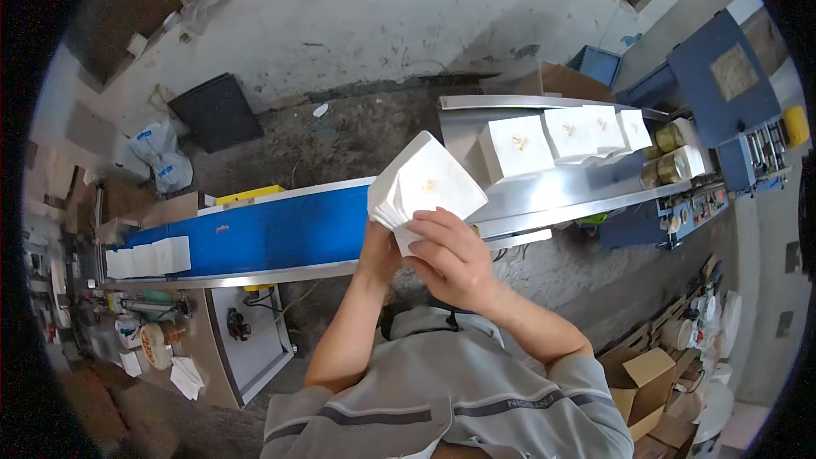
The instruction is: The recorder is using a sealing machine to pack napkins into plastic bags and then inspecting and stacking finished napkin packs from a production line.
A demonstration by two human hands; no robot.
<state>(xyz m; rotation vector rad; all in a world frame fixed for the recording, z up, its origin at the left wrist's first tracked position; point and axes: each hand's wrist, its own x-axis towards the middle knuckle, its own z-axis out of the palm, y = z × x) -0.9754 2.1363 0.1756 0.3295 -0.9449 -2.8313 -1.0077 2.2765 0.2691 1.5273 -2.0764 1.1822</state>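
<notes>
Both of my hands are closed on a stack of white paper napkins [438, 174] with a small gold print. My left hand [380, 252] grips the stack's lower left side from beneath, its fingers mostly hidden. Across the lower right corner lie the fingers of my right hand [452, 262], and the sheets fan slightly at the left edge. The stack is tilted above the gap between a blue conveyor belt [272, 229] and a steel table [544, 191]. Several more napkin stacks [518, 146] stand in a row on that table.
At the belt's far left end lie several white napkin stacks [161, 257]. Blue machinery [722, 76] with rollers stands beyond the table's right end. An open cardboard box [650, 378] sits at lower right, and a side table [212, 348] at lower left.
</notes>
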